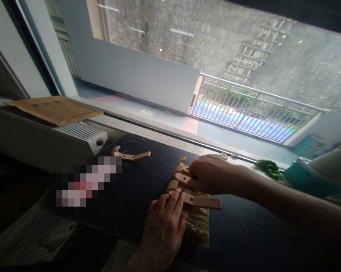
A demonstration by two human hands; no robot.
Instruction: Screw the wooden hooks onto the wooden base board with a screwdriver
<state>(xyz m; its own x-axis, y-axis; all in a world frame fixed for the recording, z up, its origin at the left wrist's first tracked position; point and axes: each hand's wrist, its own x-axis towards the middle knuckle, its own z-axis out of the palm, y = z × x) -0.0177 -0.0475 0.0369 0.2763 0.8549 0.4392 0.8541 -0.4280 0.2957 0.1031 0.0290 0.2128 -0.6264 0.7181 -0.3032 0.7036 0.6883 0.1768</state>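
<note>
Pale wooden hook with a curled end point(206, 202) lies left to right over a film-wrapped brown block point(198, 224) on the black worktop point(142, 179), under the left hand's point(165, 217) extended fingers; the right hand point(206, 173), just beyond, hides whether its grip pinches anything.

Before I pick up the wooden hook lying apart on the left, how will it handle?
The hook looks like solid wood, so it should be stiff. Being slim, it's probably light. Its curled end might make it rock or swivel if pushed across the dark table.
</note>
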